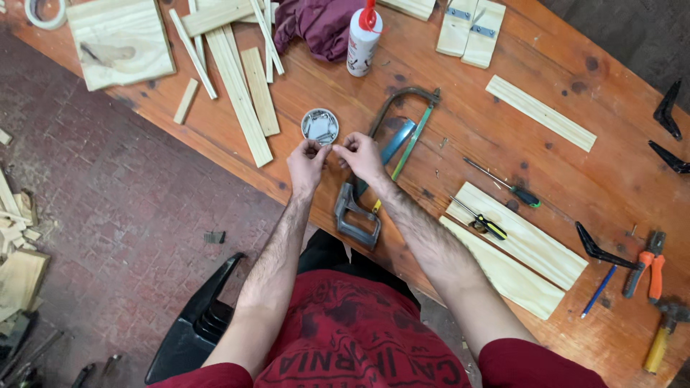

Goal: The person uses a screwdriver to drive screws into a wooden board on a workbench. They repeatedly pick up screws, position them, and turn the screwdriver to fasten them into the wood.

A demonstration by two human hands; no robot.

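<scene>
Just beyond both hands' fingertips sits the round tin (320, 126) of nails.

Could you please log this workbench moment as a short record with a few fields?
surface: wooden table
left hand: fingertips pinched together beside the round tin
right hand: fingertips pinched, meeting the left; what they hold is too small to tell
round tin: open, with small metal pieces inside
hacksaw: flat under the right wrist
glue bottle: upright, red cap
screwdrivers: two, right of the saw
</scene>
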